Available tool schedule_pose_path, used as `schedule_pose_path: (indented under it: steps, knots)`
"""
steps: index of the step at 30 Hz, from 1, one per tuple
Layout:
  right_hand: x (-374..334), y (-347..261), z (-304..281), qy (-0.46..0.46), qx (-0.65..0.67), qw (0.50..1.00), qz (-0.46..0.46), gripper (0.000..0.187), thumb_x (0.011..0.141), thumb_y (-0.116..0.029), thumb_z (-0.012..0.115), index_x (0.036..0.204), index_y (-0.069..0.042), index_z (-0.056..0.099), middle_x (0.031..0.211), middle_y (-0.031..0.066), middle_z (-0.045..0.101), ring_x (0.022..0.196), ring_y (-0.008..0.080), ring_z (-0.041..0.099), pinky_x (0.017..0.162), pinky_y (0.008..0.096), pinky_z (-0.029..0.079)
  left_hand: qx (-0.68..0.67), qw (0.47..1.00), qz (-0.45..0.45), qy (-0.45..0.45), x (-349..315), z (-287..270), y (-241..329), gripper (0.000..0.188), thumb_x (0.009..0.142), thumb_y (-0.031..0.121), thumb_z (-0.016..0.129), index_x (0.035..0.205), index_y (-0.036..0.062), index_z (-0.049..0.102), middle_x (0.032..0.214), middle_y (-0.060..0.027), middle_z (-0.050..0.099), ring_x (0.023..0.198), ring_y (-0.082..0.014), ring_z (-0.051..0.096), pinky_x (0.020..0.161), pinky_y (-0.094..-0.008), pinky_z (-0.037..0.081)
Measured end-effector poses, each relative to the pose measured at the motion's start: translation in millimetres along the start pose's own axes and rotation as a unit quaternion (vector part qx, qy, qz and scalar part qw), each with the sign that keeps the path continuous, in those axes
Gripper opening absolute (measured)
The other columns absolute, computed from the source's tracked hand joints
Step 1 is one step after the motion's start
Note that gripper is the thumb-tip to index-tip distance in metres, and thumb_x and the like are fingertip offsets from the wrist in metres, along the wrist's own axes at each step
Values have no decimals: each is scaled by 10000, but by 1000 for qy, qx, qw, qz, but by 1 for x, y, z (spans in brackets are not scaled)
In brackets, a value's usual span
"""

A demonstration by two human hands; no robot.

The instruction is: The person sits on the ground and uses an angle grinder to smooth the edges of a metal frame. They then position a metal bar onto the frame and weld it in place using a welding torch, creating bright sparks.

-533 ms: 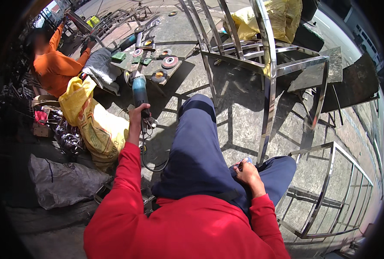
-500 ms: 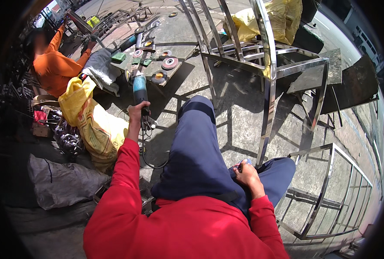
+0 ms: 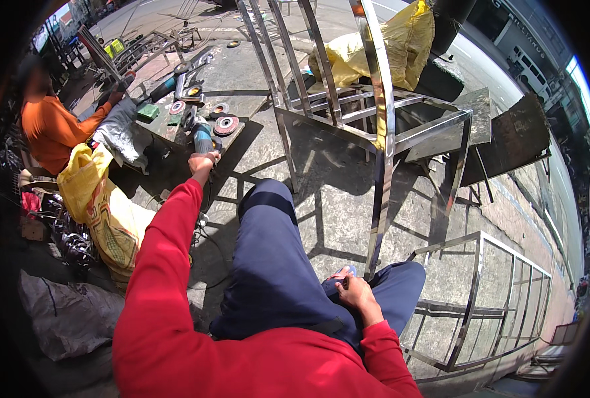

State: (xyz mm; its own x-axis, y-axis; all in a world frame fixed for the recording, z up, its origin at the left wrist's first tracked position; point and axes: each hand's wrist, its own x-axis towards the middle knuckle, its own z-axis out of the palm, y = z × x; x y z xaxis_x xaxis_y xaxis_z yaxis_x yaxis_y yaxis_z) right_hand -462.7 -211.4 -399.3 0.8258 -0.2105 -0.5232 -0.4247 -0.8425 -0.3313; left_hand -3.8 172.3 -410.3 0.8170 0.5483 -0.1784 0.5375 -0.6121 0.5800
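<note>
From my remote seat I take the board (image 3: pixel 161 126) as landmark. The left hand (image 3: pixel 203 161) is wrapped round the rear of the grinder (image 3: pixel 203 137), at the board's near edge, with the arm nearly straight; I judge the rear grip is there to keep the wheel end turned away from the body. The discs (image 3: pixel 226 125) lie flat on the board, just beside the grinder's head, probably to be within arm's reach. A spare grinder (image 3: pixel 163 87) lies toward the board's far side. The frame (image 3: pixel 382 136) stands right of the board, well apart, perhaps to leave legroom. The sack (image 3: pixel 109 225) slumps nearer than the board and to its left, while a co-worker (image 3: pixel 48 132) is beyond the cloth (image 3: pixel 119 129) at the board's left.

The right hand (image 3: pixel 357 292) is well apart from the board, nearer me and to its right, low by the folded leg (image 3: pixel 404 282). Its fingers are curled in and something dark shows at them, but I cannot tell whether they grip it. The left palm is hidden from me. I can't make out whether the grinder's head touches the board or hangs above it, and the frame's top is cut off
</note>
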Motion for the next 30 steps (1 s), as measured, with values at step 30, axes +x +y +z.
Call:
schedule_pose_path:
  steps: [30]
  knots:
    - [-18,-19,-50,313,330,884,-103,243,937,-224,604,903,15,629,754,200,675,709,362,680,671,432,520,260,876,402,-60,-63,-81,71,629,809,509,716,793,-118,665,781,-255,696,715,-369,712,654,-451,574]
